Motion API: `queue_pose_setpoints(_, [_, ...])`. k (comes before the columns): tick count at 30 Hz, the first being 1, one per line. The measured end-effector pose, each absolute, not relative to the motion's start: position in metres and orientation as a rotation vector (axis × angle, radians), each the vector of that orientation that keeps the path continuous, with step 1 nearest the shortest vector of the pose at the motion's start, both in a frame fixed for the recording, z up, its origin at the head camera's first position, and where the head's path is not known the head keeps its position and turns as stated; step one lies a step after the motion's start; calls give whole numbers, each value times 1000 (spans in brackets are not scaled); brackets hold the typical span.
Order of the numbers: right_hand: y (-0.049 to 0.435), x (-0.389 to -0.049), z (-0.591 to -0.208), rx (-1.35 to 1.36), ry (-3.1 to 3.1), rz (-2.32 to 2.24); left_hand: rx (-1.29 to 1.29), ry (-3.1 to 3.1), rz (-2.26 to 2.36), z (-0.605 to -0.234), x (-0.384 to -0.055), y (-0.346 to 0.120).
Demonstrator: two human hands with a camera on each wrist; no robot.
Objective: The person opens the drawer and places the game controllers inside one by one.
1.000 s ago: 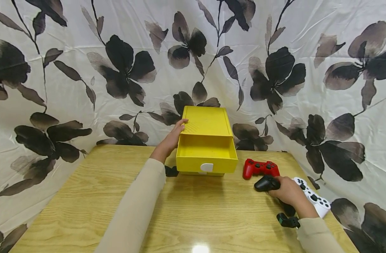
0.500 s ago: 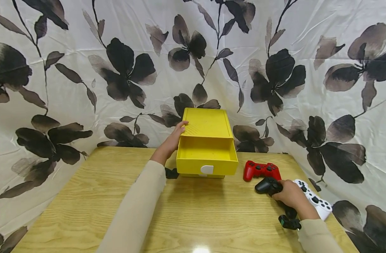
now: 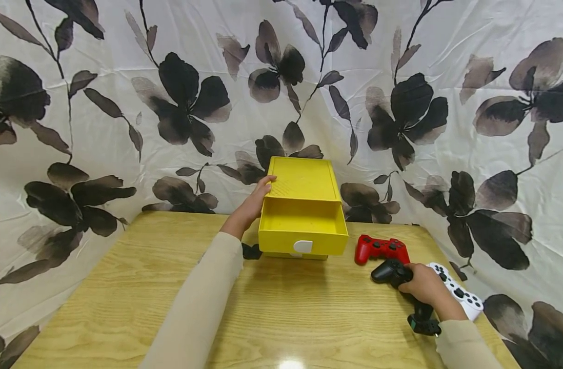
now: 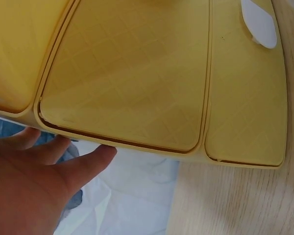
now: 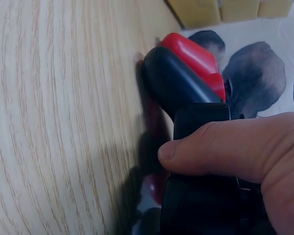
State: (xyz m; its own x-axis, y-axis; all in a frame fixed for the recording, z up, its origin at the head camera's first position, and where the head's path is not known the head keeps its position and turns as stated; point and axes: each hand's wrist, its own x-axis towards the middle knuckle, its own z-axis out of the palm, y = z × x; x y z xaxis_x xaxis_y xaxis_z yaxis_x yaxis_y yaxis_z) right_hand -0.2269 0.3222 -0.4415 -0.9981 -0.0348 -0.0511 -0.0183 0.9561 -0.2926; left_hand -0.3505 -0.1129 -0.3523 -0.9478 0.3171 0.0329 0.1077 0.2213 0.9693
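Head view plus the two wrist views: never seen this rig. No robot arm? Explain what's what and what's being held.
No robot here: a person works with two bare hands. The widest picture comes from a camera worn on the head, looking forward and down. The other two come from cameras on the wrists, each looking at that hand's work.

On the wooden table stands a yellow drawer box with its upper drawer pulled out. To its right lie a red controller and a white controller, the white one partly behind the right hand.

That hand grips a black controller; the right wrist view shows the thumb on it. The left hand rests against the box's left side. A floral cloth hangs behind.
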Motion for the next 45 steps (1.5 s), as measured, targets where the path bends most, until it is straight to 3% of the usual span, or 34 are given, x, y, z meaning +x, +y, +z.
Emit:
queue_pose_setpoints(6, [320, -225, -441, -69, 3074, -450, 391, 2331, 1824, -359, -356, -113])
queue_pose_setpoints(17, [311, -221, -428, -164, 3135, -430, 432, 2305, 1793, -339, -336, -114])
queue_pose_setpoints(28, [297, -219, -412, -240, 3213, -411, 412, 2324, 1827, -361, -360, -116])
queue_pose_setpoints(45, [281, -212, -377, -335, 3272, -417, 414, 2312, 1852, -362, -359, -114])
